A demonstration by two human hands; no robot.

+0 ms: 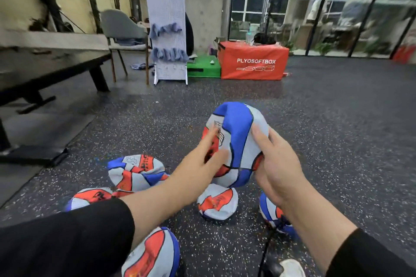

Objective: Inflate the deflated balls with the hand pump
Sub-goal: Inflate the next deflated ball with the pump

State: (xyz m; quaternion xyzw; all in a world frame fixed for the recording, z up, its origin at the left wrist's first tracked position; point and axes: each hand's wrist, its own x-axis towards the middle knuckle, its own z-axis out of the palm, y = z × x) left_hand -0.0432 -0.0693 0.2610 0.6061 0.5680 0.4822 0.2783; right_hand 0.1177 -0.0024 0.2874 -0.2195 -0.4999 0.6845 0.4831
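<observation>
While our right hand (pixel 278 164) grips the crumpled blue, white and red deflated ball (pixel 236 141), held upright above the speckled rubber floor (pixel 337 130), our straight-fingered left hand (pixel 202 159) presses its side; open floor lies ahead.

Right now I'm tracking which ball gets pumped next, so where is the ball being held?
In the head view, right of centre: the held ball is raised between the left hand and right hand, above the flat balls on the floor.
</observation>
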